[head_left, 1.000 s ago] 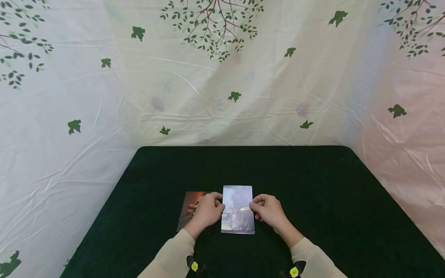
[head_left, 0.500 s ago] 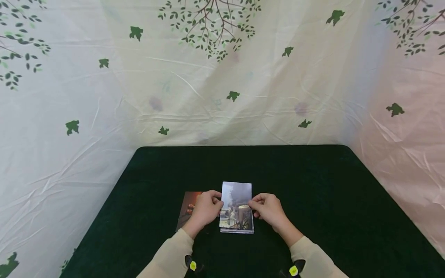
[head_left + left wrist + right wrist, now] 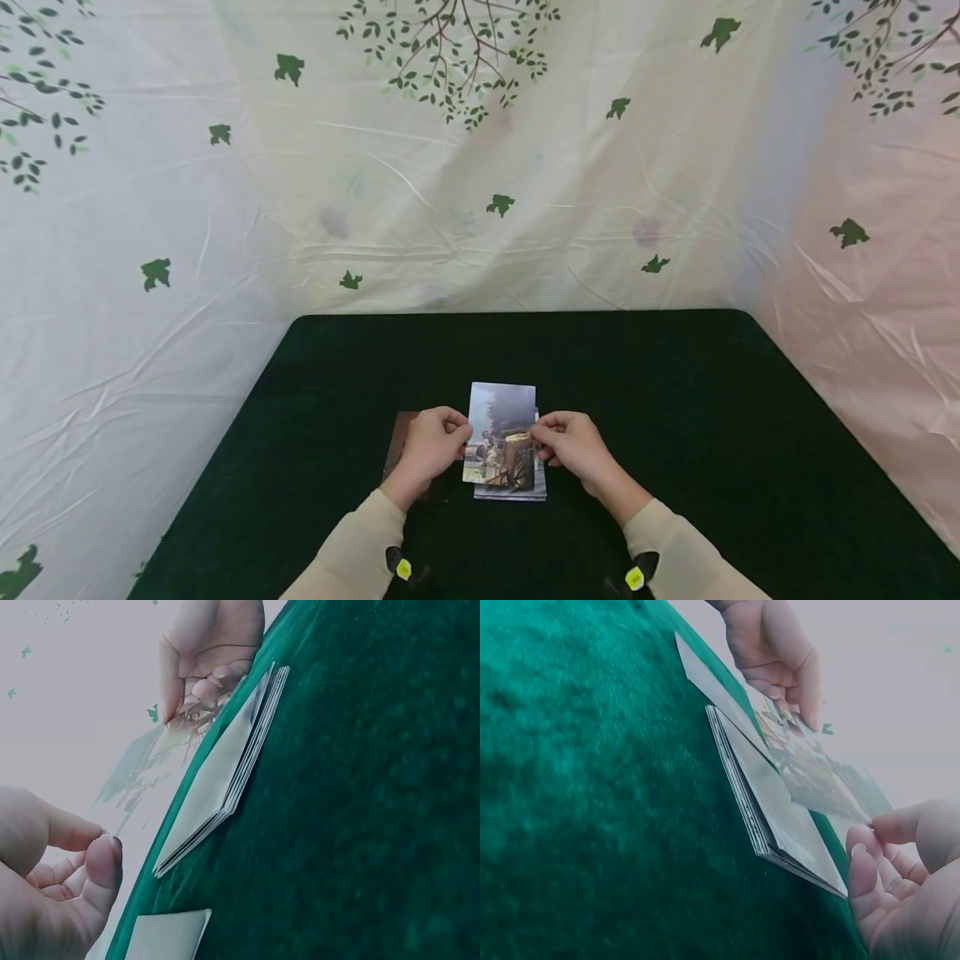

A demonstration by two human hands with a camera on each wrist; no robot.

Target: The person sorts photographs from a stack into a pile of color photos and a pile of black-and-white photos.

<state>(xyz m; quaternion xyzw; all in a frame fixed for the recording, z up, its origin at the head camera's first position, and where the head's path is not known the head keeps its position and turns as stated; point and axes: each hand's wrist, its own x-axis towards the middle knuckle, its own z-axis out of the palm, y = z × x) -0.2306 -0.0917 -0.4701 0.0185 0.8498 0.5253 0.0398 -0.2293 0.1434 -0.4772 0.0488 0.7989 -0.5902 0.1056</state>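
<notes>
A picture card [image 3: 501,421] with a pale sky and a brown barrel-like shape is held above a stack of cards [image 3: 510,494]. My left hand [image 3: 429,450] pinches its left edge between thumb and fingers. On the opposite edge, my right hand [image 3: 579,448] pinches it the same way. Both wrist views show the held card [image 3: 131,791] raised off the table and apart from the stack [image 3: 769,799]. The stack's top card bows up slightly. Partly hidden behind my left hand, a reddish-brown picture card [image 3: 397,440] lies flat.
A dark green cloth covers the table [image 3: 637,375]. Behind and beside it hangs a pale fabric sheet [image 3: 570,167] printed with leaves and branches. The table's far edge runs along the foot of the sheet.
Both hands have lifted the top picture card off the stack and shifted it up and left in the head view. More of the stack's lower right now shows.
</notes>
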